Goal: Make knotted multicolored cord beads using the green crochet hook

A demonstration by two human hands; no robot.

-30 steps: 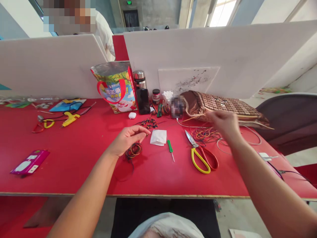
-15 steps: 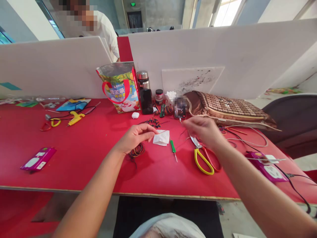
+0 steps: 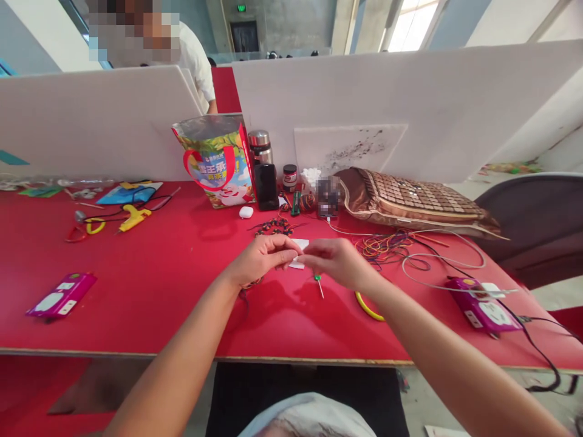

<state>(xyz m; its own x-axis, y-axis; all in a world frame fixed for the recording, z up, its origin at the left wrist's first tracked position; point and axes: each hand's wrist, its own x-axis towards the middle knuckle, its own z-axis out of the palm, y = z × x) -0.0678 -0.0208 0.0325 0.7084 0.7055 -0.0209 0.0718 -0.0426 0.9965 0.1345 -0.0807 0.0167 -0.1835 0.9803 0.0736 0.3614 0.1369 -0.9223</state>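
Note:
My left hand (image 3: 268,258) and my right hand (image 3: 334,262) meet at the fingertips over a folded white tissue (image 3: 300,244). Both are closed in a pinch on thin cord, which is mostly hidden by the fingers. Beneath my left wrist lies a small coil of dark cord (image 3: 245,293), partly covered. A green-handled screwdriver (image 3: 320,286) rests just under my right fingers. My right forearm covers most of the scissors (image 3: 368,308); only a yellow handle loop shows. Beyond my hands lies a dark beaded or knotted strand (image 3: 274,227).
Loose coloured cords (image 3: 387,247) lie to the right, near a purple power strip (image 3: 485,306). A patterned bag (image 3: 419,197), a phone (image 3: 328,206) and a colourful tote (image 3: 216,164) stand along the back. A yellow glue gun (image 3: 133,218) and another power strip (image 3: 62,296) are left.
My right hand has moved left and down until its fingertips meet my left hand's. The loose cord pile shows now, while the scissors have become mostly covered.

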